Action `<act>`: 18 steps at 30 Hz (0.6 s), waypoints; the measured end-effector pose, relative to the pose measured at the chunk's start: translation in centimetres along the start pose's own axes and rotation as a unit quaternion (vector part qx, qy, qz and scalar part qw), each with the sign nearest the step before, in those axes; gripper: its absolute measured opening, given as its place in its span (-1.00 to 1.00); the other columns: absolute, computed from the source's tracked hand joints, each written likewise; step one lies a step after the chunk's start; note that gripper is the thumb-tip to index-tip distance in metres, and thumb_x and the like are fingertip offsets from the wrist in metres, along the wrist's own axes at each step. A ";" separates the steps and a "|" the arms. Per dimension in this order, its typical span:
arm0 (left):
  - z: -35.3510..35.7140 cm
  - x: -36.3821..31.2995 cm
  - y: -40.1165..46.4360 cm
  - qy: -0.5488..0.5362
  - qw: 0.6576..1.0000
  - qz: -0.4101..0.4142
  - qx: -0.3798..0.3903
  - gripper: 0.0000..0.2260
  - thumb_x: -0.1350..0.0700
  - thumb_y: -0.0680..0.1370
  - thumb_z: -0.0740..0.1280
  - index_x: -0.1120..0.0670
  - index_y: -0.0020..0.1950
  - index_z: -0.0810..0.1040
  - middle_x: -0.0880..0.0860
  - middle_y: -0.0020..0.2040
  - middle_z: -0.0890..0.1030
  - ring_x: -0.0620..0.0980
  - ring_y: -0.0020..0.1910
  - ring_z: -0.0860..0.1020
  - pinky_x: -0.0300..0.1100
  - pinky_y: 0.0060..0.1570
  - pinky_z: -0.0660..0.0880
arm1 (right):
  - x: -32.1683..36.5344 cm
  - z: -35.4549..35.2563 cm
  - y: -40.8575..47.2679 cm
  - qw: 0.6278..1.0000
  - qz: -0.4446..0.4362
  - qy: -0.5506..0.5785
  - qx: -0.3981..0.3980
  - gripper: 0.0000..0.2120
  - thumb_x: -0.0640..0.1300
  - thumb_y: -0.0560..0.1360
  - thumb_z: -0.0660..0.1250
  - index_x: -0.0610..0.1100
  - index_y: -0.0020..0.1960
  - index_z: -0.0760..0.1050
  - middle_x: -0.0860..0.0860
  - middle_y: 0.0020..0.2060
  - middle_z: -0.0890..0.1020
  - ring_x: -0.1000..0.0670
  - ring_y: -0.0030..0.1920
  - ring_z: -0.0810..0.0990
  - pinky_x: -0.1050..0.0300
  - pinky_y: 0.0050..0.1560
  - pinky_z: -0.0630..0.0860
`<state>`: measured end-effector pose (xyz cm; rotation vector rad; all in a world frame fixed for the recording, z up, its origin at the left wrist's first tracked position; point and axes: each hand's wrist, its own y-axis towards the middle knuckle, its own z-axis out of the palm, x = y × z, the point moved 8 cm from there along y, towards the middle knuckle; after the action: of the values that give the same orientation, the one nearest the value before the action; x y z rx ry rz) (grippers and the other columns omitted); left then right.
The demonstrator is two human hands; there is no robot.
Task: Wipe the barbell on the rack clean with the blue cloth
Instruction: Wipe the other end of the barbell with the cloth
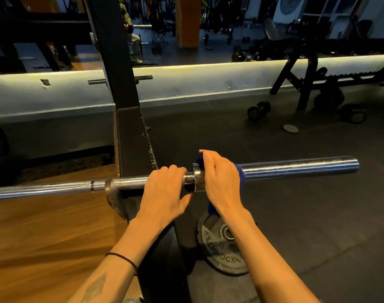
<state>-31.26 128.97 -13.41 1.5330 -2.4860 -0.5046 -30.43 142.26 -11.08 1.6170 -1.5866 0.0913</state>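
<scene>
A chrome barbell (296, 168) lies across the black rack (129, 136), its bare sleeve pointing right. My left hand (164, 191) grips the knurled shaft just right of the rack upright, fingers curled over the top. My right hand (219, 180) holds the blue cloth (241, 176) wrapped round the inner end of the sleeve, beside the collar. Blue cloth shows above my fingers, at the right of my palm and hanging below my wrist.
A black weight plate (217, 252) lies on the dark rubber floor under my right forearm. Dumbbells (258, 110) and a bench frame (306, 84) stand at the back right. A wooden platform (44, 237) spreads to the left. A mirror runs along the far wall.
</scene>
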 end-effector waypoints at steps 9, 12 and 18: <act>-0.3 2.3 -0.2 0.043 0.999 -0.021 0.020 -0.70 -0.07 0.41 0.45 0.02 0.06 0.52 0.00 -0.09 0.54 0.03 -0.14 0.53 -0.07 -0.12 0.43 | 1.7 2.1 -4.0 0.974 -0.191 -0.107 0.049 -0.55 0.03 0.71 0.06 -0.12 0.52 0.39 -0.05 0.52 0.41 -0.04 0.56 0.28 -0.03 0.59 0.14; -0.9 3.9 -0.8 0.052 0.995 -0.071 0.038 -0.75 -0.05 0.48 0.39 0.01 0.07 0.49 0.02 -0.03 0.54 0.07 -0.06 0.52 -0.03 -0.02 0.41 | 0.4 2.0 -6.2 0.958 -0.237 -0.150 0.062 -0.47 -0.02 0.70 0.07 -0.16 0.62 0.16 -0.09 0.62 0.16 -0.08 0.64 0.05 -0.08 0.62 0.04; -1.4 3.6 -0.5 0.063 0.994 -0.079 0.050 -0.78 -0.10 0.57 0.26 -0.04 0.16 0.43 -0.03 0.05 0.54 0.00 0.01 0.52 -0.10 0.03 0.40 | 0.4 2.8 -8.3 0.964 -0.207 -0.167 0.032 -0.42 -0.08 0.65 0.13 -0.24 0.62 0.13 -0.15 0.63 0.12 -0.16 0.63 0.07 -0.13 0.60 0.05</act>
<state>-32.06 125.30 -12.39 1.7517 -2.3404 -0.2982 -24.67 138.95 -16.78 2.0632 -1.4589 -0.3738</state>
